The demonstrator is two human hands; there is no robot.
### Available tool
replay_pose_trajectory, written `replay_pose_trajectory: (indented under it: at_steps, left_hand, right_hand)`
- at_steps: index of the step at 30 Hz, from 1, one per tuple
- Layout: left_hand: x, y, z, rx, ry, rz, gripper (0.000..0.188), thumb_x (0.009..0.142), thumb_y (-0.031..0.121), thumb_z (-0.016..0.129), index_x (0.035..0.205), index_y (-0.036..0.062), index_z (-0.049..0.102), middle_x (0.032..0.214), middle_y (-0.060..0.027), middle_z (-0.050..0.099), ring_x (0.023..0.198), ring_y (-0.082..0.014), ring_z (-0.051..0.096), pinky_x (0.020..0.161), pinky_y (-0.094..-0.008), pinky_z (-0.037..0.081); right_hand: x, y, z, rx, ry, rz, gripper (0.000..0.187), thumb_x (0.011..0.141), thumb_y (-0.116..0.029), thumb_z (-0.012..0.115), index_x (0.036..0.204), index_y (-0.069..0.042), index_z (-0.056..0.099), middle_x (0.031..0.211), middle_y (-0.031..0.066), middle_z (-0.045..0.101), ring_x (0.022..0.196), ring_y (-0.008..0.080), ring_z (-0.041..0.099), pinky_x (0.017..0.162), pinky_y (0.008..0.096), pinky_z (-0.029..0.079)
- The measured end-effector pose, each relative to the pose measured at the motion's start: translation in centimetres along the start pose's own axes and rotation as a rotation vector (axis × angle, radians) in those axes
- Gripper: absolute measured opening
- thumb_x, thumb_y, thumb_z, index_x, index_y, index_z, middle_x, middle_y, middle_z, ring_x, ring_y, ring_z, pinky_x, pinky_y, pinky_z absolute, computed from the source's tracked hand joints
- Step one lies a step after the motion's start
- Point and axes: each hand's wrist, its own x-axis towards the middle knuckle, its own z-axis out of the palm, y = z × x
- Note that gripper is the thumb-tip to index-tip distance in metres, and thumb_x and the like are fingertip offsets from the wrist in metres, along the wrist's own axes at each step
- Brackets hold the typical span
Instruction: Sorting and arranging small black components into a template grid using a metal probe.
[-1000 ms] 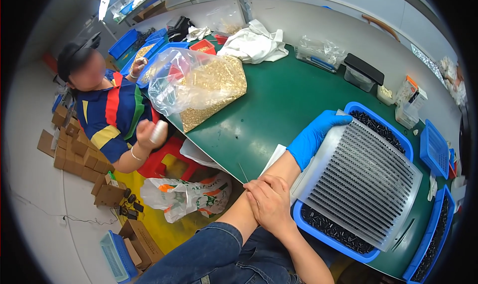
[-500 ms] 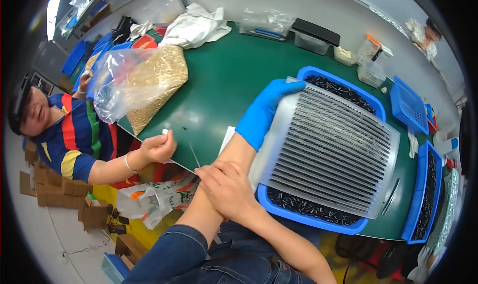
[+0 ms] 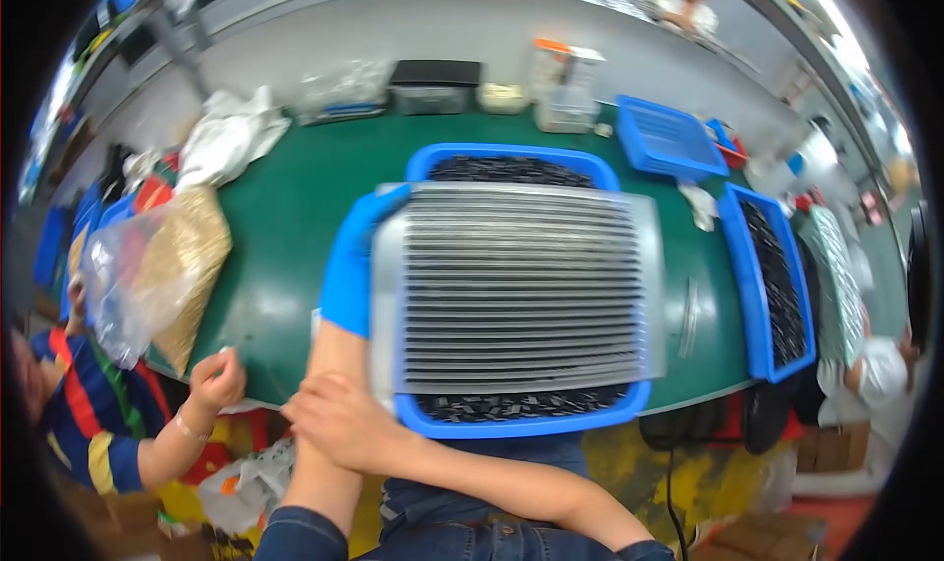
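At the far left, well apart from the hands, a co-worker [image 3: 88, 404] in a striped shirt is beside the green surface [image 3: 295, 197], and a crumpled white bag [image 3: 241, 487] lies on the yellow floor [image 3: 644, 487]. Nearer the hands, a clear bag of golden pieces [image 3: 192, 266] rests on the surface, with a white cloth [image 3: 228, 138] heaped behind it. The bare right hand [image 3: 339, 418] is wrapped around the left forearm [image 3: 339, 359]. The blue-gloved left hand [image 3: 351, 261] grips the left edge of a translucent ribbed tray [image 3: 521, 291], thumb over the top. Right of both hands, the tray lies across a blue bin [image 3: 521, 428] of black pieces [image 3: 511, 171]. Beyond the hands, a black-lidded box [image 3: 433, 89] stands by the pale partition [image 3: 324, 35]. Farther right of them are a blue basket [image 3: 669, 138], thin clear strips [image 3: 690, 315] and a narrower blue bin [image 3: 747, 295]; past the surface's end is a silvery wrap [image 3: 836, 276]. Another person [image 3: 683, 5] shows above the partition.
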Motion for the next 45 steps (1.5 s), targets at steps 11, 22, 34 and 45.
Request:
replay_pose_trajectory:
  at_steps: [11,22,34,45]
  left_hand:
    - [-0.8,1.0,3.1,-0.173,-0.083,-0.06,0.032,0.09,0.021,0.067,0.112,-0.0021,0.066,0.102,-0.015,0.071,0.085,-0.023,0.07,0.076,-0.0346,0.058]
    - [-1.5,0.8,3.3,-0.176,-0.081,-0.035,0.031,0.086,0.02,0.071,0.107,-0.0027,0.067,0.099,-0.0159,0.072,0.082,-0.0235,0.07,0.074,-0.0349,0.058]
    - [-0.7,-0.1,2.8,-0.169,-0.11,0.049,0.026,0.087,0.018,0.069,0.105,-0.0006,0.069,0.097,-0.0128,0.072,0.082,-0.0205,0.07,0.074,-0.0314,0.057]
    - [-1.6,0.8,2.1,-0.173,-0.126,0.116,0.03,0.085,0.02,0.071,0.105,-0.0018,0.068,0.099,-0.0157,0.072,0.084,-0.0229,0.071,0.077,-0.0331,0.057]
  right_hand:
    - [-3.2,-7.6,-19.2,0.351,0.086,0.108,0.03,0.098,-0.029,0.051,0.079,-0.009,0.063,0.098,0.0103,0.07,0.103,0.0307,0.064,0.098,0.0472,0.05]
    - [-4.8,-3.3,-19.0,-0.738,-0.375,0.272,0.033,0.074,-0.003,0.067,0.105,-0.011,0.071,0.076,0.0006,0.058,0.062,0.018,0.055,0.051,0.0309,0.047]
    - [-4.8,-3.1,-18.7,-0.855,-0.464,0.148,0.03,0.072,-0.006,0.064,0.101,-0.009,0.07,0.082,0.0002,0.056,0.066,0.0182,0.054,0.055,0.031,0.047]
    - [1.3,-4.4,-16.6,-0.518,-0.303,0.148,0.013,0.077,-0.004,0.073,0.089,-0.006,0.069,0.08,0.0067,0.065,0.07,0.0256,0.064,0.061,0.035,0.051]
